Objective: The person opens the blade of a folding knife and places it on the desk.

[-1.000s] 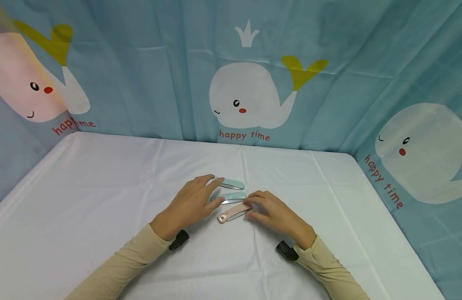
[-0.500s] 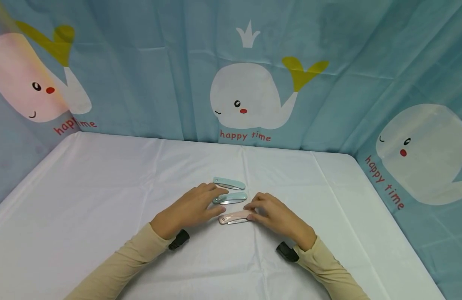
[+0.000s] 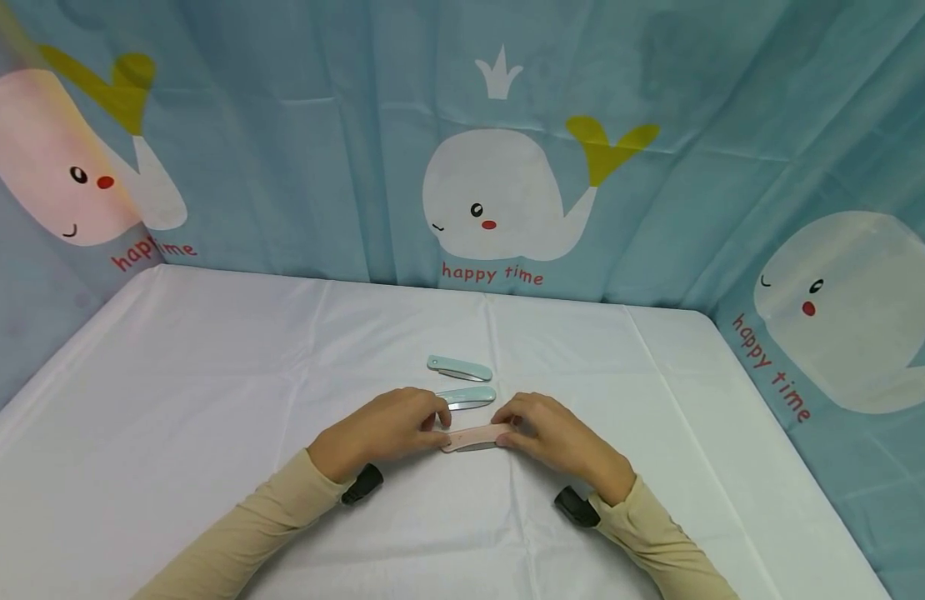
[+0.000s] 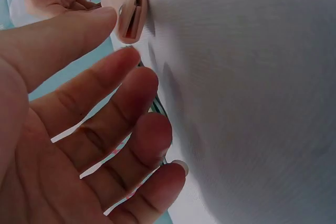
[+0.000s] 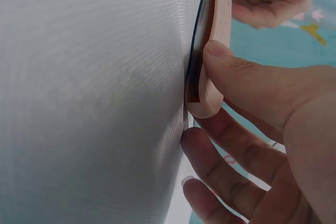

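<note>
A pink folding knife (image 3: 474, 435), blade folded into its handle, lies nearest the person on the white cloth. My right hand (image 3: 558, 429) pinches its right end between thumb and fingers; in the right wrist view the thumb presses the handle (image 5: 223, 22). At the other end my left hand (image 3: 387, 425) has its thumb tip against the handle, with the fingers loosely bent and spread below it in the left wrist view. Beyond it lie two light teal folding knives: a middle one (image 3: 472, 396), its left end hidden behind the left fingers, and a farther one (image 3: 460, 367).
White cloth (image 3: 207, 400) with creases covers the table. Behind and at both sides hangs a blue curtain (image 3: 305, 167) printed with whales. A black wrist camera sits on each forearm, the left (image 3: 362, 483) and the right (image 3: 577, 506).
The pink knife has swung from slanted to nearly level and shifted slightly toward the person, with the right hand on it. My left hand has come down from the teal knives to the pink knife's left end.
</note>
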The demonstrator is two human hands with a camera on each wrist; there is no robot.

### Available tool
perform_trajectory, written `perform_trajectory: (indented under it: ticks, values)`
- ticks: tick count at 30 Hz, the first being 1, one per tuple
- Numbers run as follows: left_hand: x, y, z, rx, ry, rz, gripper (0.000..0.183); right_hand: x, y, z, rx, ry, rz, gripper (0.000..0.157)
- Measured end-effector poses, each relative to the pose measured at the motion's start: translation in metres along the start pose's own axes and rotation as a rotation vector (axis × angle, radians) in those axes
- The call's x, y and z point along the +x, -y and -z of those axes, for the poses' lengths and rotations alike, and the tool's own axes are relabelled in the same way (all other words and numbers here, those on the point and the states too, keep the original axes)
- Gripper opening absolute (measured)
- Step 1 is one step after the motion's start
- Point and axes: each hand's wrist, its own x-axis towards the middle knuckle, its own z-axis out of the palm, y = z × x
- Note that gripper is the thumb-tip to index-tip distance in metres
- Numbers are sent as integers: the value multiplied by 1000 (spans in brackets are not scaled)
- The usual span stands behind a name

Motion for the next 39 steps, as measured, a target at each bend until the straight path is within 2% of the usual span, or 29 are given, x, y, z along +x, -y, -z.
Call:
perform_trajectory:
  ticks: [7, 17, 30, 39]
  values:
    - [2, -1, -2, -17, 26, 36, 10, 0, -1, 0, 27, 10, 18, 17]
    - [1, -2, -3, -103, 39, 52, 11, 0, -2, 1, 90, 22, 38, 12]
    - [1, -2, 2, -167, -104, 39, 5, -2, -1, 4, 184, -5, 7, 14]
    - [1, -2, 6, -222, -189, -6, 13, -1, 1, 8, 250, -14, -19, 13]
